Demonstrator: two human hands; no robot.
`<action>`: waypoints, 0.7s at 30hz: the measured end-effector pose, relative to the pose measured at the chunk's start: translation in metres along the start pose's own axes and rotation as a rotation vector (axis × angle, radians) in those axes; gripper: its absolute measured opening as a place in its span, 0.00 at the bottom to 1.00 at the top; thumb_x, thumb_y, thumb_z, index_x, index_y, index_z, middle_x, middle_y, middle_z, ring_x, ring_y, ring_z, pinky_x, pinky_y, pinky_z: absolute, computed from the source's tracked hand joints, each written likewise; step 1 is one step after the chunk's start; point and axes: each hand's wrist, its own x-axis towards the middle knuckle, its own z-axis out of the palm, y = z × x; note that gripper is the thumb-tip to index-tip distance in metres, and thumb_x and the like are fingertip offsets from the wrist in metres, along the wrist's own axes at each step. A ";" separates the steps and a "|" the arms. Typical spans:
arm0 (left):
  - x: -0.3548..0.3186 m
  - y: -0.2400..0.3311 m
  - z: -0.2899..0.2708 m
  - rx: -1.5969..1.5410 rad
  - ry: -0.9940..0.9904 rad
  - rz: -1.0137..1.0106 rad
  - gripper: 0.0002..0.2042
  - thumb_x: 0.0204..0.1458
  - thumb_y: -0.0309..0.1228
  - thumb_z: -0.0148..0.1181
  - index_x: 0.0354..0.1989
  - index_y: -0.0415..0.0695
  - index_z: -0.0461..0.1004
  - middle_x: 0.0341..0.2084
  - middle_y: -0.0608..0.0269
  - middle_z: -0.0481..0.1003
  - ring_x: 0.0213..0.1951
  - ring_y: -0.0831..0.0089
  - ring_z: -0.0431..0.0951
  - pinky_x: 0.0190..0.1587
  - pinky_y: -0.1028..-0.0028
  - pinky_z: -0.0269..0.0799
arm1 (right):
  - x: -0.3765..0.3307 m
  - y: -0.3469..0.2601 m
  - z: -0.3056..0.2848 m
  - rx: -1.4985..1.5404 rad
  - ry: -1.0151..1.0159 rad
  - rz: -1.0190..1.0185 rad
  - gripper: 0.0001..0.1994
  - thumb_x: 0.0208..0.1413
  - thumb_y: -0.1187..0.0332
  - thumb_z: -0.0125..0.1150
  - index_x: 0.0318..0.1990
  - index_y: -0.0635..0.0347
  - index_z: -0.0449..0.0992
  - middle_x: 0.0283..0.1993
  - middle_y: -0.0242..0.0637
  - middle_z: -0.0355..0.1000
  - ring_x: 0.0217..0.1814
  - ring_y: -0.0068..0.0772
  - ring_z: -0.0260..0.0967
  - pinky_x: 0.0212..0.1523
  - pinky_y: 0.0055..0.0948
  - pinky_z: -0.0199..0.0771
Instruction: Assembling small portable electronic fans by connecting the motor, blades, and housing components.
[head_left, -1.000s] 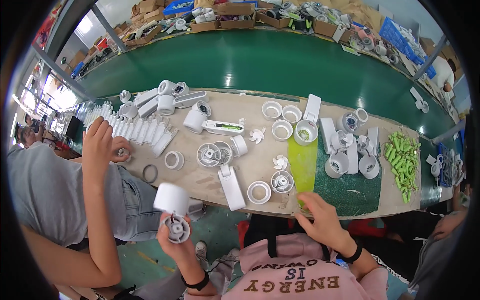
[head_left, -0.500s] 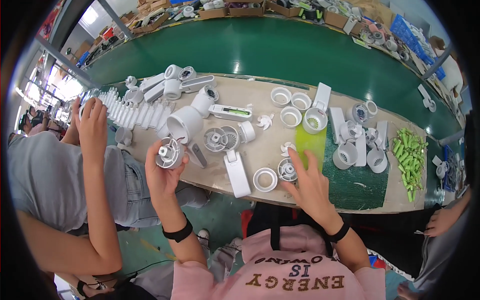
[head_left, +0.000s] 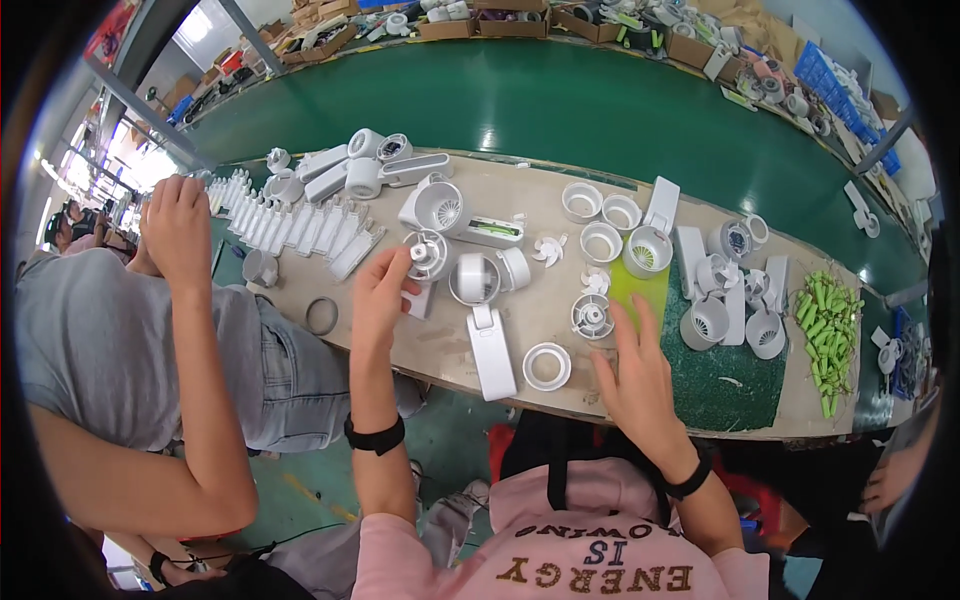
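Note:
My left hand [head_left: 381, 300] grips a white round fan motor housing [head_left: 428, 257] by its edge, holding it above the middle of the table. Beneath it and to its right, a clear-rimmed round part [head_left: 474, 279] rests with a white cap on it, above a white fan handle [head_left: 491, 355]. My right hand [head_left: 637, 375] has its fingers spread and nothing in them. Just left of its fingertips lies another white motor housing [head_left: 592, 316], with small white fan blades [head_left: 596, 281] behind it. A white ring [head_left: 547, 367] lies near the table's front edge.
Several white cups [head_left: 601, 242] and handheld fan bodies [head_left: 704, 322] stand to the right, past a yellow-green sheet [head_left: 632, 291]. Green plastic pieces [head_left: 828, 335] are heaped at far right. A co-worker's arm [head_left: 182, 235] reaches over the table at left, near rows of white handles [head_left: 295, 228].
My left hand has moved up and right with the motor housing. My right hand has drawn slightly away from the other housing. A large white cup no longer stands at centre-left; a thin ring shows there.

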 end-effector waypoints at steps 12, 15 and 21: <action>-0.026 -0.025 0.014 0.255 0.309 0.374 0.22 0.53 0.37 0.53 0.51 0.35 0.64 0.40 0.53 0.68 0.33 0.74 0.68 0.34 0.76 0.65 | -0.026 0.014 -0.006 0.007 -0.023 -0.042 0.26 0.48 0.72 0.57 0.56 0.68 0.59 0.58 0.63 0.51 0.50 0.62 0.63 0.47 0.43 0.67; -0.009 -0.016 -0.001 0.281 0.351 0.462 0.21 0.52 0.36 0.55 0.50 0.34 0.65 0.41 0.52 0.68 0.36 0.71 0.68 0.38 0.74 0.66 | -0.019 0.001 -0.028 -0.003 -0.077 -0.090 0.26 0.47 0.71 0.58 0.55 0.68 0.60 0.57 0.61 0.53 0.50 0.59 0.64 0.47 0.42 0.68; 0.107 0.024 -0.063 0.745 0.399 0.379 0.27 0.45 0.45 0.57 0.46 0.34 0.68 0.42 0.44 0.69 0.44 0.54 0.70 0.47 0.62 0.66 | -0.005 -0.052 -0.090 0.107 -0.205 -0.237 0.25 0.46 0.70 0.60 0.53 0.66 0.63 0.56 0.53 0.57 0.45 0.51 0.68 0.42 0.36 0.71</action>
